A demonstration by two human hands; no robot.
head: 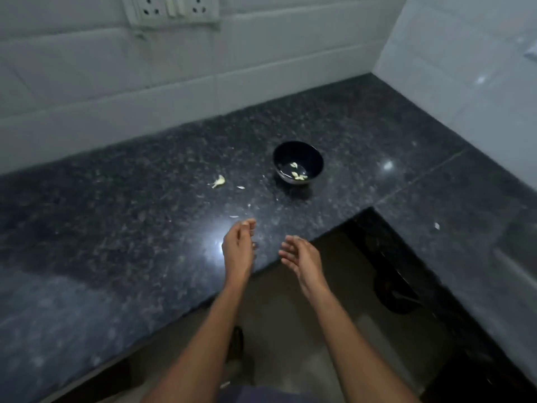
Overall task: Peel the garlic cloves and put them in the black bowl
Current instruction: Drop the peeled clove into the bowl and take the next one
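A small black bowl (286, 158) stands on the dark granite counter (116, 228), with a few peeled garlic cloves (299, 176) at its bottom. Left of the bowl lies a pale piece of garlic (219, 181), and a thin scrap of peel (240, 187) lies next to it. My left hand (238, 245) hovers over the counter's front edge with its fingers stretched forward, and I see nothing in it. My right hand (300, 254) is just beside it, palm turned inward, fingers spread and empty. Both hands are well short of the bowl.
White tiled walls (261, 53) meet in a corner at the back right, and a socket panel (171, 7) sits up on the wall. The counter wraps around to the right (465, 199), where a white scrap (436, 226) lies. Below the edge are the floor and a dark object (395, 298).
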